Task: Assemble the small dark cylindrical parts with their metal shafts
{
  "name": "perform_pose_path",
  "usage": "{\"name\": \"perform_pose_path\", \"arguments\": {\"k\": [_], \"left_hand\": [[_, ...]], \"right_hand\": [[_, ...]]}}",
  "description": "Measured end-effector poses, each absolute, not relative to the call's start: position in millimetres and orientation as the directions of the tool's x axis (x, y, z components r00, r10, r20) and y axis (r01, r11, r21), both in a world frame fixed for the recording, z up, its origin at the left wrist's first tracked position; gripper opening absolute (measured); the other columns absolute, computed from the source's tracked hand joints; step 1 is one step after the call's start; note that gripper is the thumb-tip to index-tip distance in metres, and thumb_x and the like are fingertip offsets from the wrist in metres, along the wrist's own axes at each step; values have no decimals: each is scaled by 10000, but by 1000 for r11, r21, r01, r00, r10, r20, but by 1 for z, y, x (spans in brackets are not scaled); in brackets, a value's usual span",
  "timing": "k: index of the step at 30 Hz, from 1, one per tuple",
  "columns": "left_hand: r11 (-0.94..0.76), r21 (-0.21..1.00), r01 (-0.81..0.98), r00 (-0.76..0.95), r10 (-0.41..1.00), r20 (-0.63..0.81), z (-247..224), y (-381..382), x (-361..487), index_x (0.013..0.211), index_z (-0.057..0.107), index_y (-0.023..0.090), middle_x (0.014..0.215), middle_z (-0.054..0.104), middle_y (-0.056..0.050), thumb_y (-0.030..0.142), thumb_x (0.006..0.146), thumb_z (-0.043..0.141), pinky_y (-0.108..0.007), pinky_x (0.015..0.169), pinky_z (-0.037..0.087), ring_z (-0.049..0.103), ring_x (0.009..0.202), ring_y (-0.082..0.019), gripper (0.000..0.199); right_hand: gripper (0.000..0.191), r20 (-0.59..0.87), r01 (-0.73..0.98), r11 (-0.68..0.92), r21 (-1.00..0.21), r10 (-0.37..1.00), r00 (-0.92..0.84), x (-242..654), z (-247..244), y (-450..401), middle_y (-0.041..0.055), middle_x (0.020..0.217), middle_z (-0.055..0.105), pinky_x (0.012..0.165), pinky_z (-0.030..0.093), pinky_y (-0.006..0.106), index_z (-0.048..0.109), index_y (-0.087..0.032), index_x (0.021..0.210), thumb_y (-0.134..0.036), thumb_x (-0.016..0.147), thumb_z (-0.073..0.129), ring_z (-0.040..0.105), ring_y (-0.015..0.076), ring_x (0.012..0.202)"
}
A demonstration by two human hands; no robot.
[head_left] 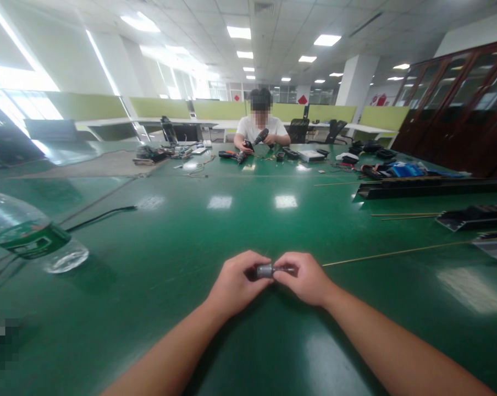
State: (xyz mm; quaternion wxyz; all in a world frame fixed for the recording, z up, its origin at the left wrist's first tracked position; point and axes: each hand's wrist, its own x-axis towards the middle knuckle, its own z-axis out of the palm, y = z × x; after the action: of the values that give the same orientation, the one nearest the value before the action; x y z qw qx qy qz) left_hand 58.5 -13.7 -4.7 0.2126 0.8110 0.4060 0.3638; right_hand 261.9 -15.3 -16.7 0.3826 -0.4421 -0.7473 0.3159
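Low in the middle of the head view, both hands meet over the green table [170, 231]. Between the thumb and fingers of my left hand [238, 280] sits a short grey metal cylinder [265, 270], its open side facing left or hidden. A thin dark metal shaft [287, 269] runs out of its right end, in line with it. My right hand [304, 278] pinches that shaft, fingertips close to the left ones. The cylinder and shaft look like a hole saw bit, though the fingers cover part of both.
At left stands a clear water bottle [34, 236] with a green label, near a black cable [102, 217]. Thin brass-coloured rods [397, 253] and black metal channels [430, 188] lie at right. Across the table, a person [261, 124] holds a power drill [261, 136] among tools.
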Motion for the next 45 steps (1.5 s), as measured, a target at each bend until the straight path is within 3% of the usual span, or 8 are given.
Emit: {"name": "perform_pose_path", "arguments": {"k": [30, 45], "left_hand": [[-548, 670, 500, 357, 836, 417, -4, -14, 59, 937, 715, 216, 904, 712, -29, 243, 737, 763, -274, 730, 506, 647, 818, -170, 207], [-535, 685, 495, 332, 845, 420, -3, -13, 57, 951, 717, 228, 909, 712, -7, 232, 729, 776, -263, 740, 495, 644, 822, -154, 230]], "right_hand": [[82, 285, 411, 400, -819, 906, -313, 263, -16, -15, 41, 806, 730, 719, 489, 282, 746, -182, 822, -209, 801, 671, 659, 184, 753], [109, 321, 413, 395, -821, 916, -239, 262, -18, -14, 45, 755, 709, 640, 457, 261, 737, -161, 796, -254, 794, 680, 625, 168, 688]]}}
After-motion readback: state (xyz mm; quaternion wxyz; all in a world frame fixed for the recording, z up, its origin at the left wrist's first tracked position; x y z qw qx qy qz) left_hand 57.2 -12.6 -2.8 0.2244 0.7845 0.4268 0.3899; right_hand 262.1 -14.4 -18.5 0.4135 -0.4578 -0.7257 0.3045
